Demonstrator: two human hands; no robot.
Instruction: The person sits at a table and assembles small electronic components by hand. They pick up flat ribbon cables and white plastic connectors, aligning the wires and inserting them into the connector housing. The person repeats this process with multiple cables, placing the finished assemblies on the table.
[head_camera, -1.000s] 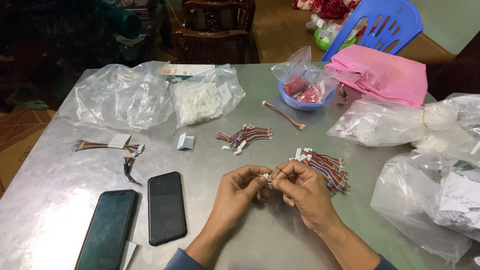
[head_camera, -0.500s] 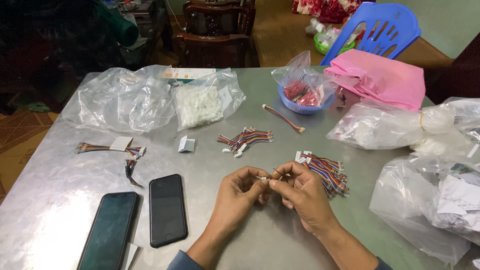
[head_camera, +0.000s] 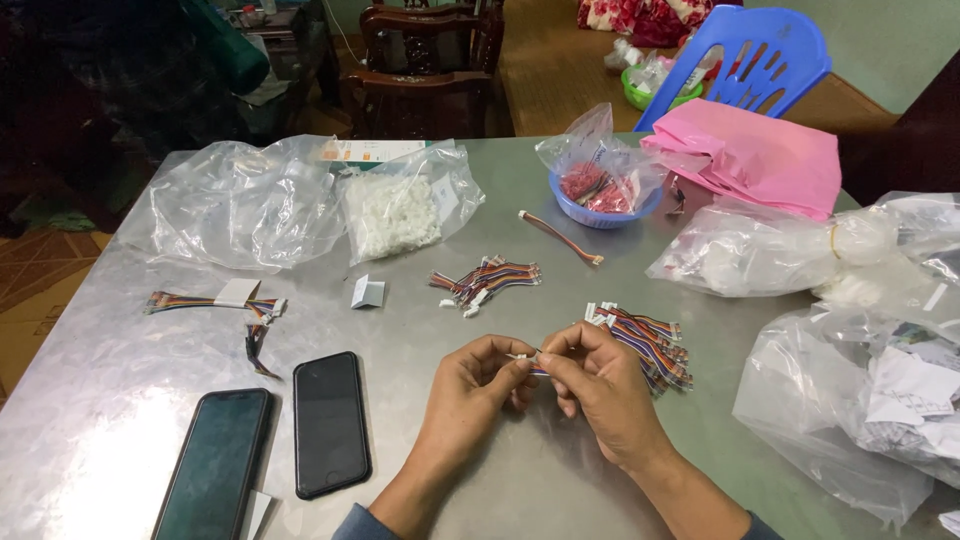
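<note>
Grey metal desk (head_camera: 120, 420) carries two dark phones (head_camera: 330, 422) at near left. Right of them, the left hand (head_camera: 470, 385) and right hand (head_camera: 600, 385) meet, fingers of both pinched closed on a small wire connector (head_camera: 527, 360). Just beyond lie multicoloured wire bundles (head_camera: 650, 345), and farther off a blue bowl (head_camera: 600, 212) among clear plastic bags (head_camera: 245, 205).

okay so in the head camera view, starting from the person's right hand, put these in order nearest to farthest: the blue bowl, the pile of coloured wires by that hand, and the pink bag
1. Pile of coloured wires: on the table just beyond the right hand, partly under its fingers.
2. Blue bowl: farther up the table, wrapped in clear plastic.
3. Pink bag: at the far right edge, behind the bowl.
</note>
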